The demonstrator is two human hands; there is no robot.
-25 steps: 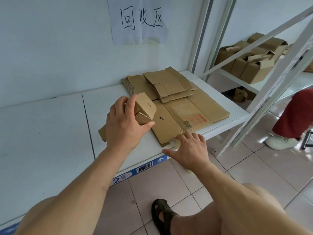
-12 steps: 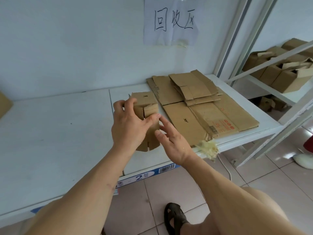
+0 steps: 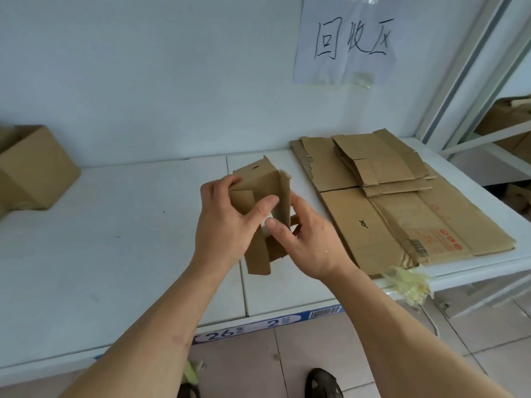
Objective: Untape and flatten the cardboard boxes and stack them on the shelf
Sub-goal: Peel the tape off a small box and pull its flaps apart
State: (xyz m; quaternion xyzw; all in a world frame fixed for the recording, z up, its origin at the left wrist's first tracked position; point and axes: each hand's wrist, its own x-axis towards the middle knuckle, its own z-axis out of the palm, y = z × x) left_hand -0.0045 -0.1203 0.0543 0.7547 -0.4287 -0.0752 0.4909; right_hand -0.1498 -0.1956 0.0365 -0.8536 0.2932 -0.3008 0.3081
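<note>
I see my left hand gripping a small cardboard box above the white shelf, fingers curled round its left side and thumb laid across the face toward me. My right hand is at the box's right edge, thumb and fingers pinching there; a small pale patch shows between the two thumbs, but I cannot tell whether it is tape. The box is held tilted off the shelf, one loose flap hanging down below my left palm. Just to the right, a stack of flattened boxes lies on the shelf, smaller folded pieces on top of larger sheets. A crumpled wad of yellowish tape hangs at the shelf's front edge beside the stack. At far left an unflattened box stands on the shelf, well apart. A paper sign with handwritten characters hangs on the wall.
</note>
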